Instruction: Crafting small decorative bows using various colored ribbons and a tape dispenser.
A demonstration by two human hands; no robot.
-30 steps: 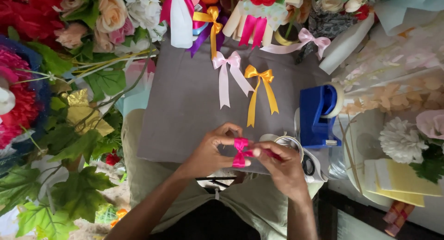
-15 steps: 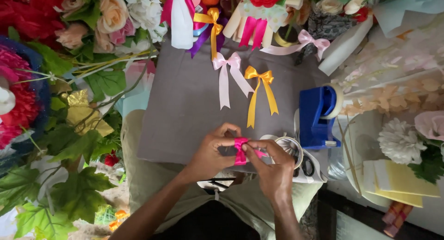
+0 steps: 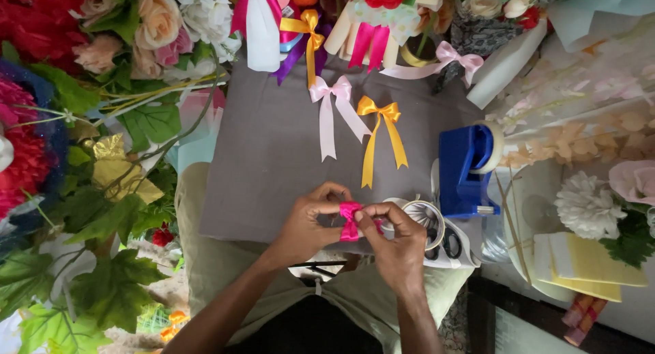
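Observation:
A short piece of bright pink ribbon [image 3: 351, 219] is pinched between both hands over the near edge of a grey board [image 3: 273, 156] on my lap. My left hand [image 3: 310, 221] grips its left side with thumb and fingers. My right hand [image 3: 397, 241] holds the right side, fingertips meeting the left hand's. The ribbon looks folded into a small loop; its far end is hidden by my fingers. Two finished bows lie further up the board: a pale pink bow [image 3: 332, 108] and an orange bow [image 3: 379, 132].
A blue tape dispenser [image 3: 465, 163] stands right of the board, with a roll of clear tape [image 3: 424, 217] and scissors [image 3: 447, 245] beside my right hand. Artificial flowers and leaves [image 3: 89, 122] crowd the left; more ribbons and bows [image 3: 307, 33] hang at the top. Yellow paper [image 3: 587, 258] lies right.
Both hands stay together on the pink ribbon; the fingers have shifted slightly, pinching it tighter. Nothing else has moved.

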